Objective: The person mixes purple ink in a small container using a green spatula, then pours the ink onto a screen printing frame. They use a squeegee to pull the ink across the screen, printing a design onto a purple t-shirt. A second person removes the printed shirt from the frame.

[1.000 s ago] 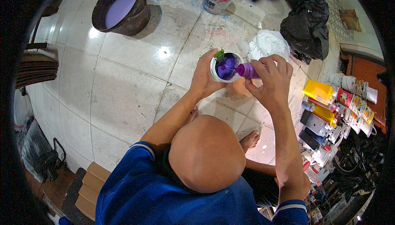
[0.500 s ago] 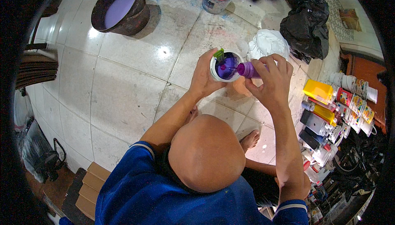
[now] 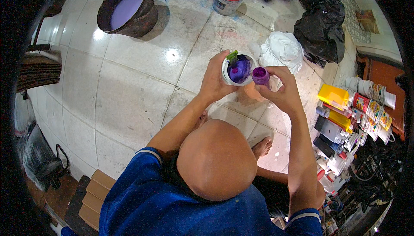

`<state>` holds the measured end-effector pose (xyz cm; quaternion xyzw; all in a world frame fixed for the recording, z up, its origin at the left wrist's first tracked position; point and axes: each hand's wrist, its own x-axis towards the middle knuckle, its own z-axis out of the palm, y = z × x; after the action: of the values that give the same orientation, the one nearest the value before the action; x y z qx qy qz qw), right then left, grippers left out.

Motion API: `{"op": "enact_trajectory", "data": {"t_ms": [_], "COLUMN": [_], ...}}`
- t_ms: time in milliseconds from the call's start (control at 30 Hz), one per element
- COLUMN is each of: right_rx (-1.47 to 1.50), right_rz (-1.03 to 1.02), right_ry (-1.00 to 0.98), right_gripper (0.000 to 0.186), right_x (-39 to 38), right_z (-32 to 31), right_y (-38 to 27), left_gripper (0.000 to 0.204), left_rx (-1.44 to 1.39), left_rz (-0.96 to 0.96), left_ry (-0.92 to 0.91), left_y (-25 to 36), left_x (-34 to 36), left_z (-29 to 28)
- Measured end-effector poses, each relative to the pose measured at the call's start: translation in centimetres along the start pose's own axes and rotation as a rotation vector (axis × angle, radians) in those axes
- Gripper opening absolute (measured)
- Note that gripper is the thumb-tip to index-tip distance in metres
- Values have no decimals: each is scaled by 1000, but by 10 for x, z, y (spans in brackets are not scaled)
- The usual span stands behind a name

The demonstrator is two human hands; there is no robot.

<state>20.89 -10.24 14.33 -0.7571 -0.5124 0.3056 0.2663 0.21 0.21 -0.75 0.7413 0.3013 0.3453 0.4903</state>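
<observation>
My left hand (image 3: 214, 78) grips a white cup (image 3: 226, 76) of dark violet-blue liquid (image 3: 241, 72), with a magenta spot in it and a green object (image 3: 232, 56) at its back left rim. Just right of the cup, my right hand (image 3: 281, 87) holds a small purple bottle (image 3: 261, 79) nearly upright, its open mouth showing magenta inside. Beyond it lies a white bundle (image 3: 281, 48) on the floor.
A dark bucket (image 3: 147, 18) of lilac liquid and a red-topped pail (image 3: 227, 5) stand ahead on the tiled floor (image 3: 129, 85). A black bag (image 3: 321, 31) lies at back right; many bottles and jugs (image 3: 334, 95) crowd the right, folded cardboard (image 3: 38, 70) the left.
The purple bottle has turned from tipped over the cup to nearly upright beside it. My right hand has lowered slightly; the stream into the cup is gone.
</observation>
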Motion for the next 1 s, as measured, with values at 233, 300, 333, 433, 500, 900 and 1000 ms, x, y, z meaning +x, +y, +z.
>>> {"op": "enact_trajectory", "data": {"t_ms": [233,300,333,433,500,900,1000], "right_rx": [139,175,202,271,287,82,29], "right_rz": [16,2,0,8,-24,125,41], "right_ry": [-56,-54,-49,-36,11,159,217], "right_gripper": [54,55,55,55,54,55,56], "right_x": [-2,-3,-3,-7,-12,-49,-49], "right_z": [-1,0,0,2,3,40,58], "right_y": [7,9,9,14,22,119,140], "left_gripper": [117,116,116,115,114,110,111], "left_rx": [31,30,30,45,18,98,78], "left_rz": [7,-6,-22,-19,-42,-152,-158], "left_ry": [-3,-8,-15,-36,-25,43,34], "left_y": [2,3,3,4,5,4,4], "left_x": [1,1,1,0,1,4,3], "left_z": [1,1,1,-2,-5,-18,-17]}}
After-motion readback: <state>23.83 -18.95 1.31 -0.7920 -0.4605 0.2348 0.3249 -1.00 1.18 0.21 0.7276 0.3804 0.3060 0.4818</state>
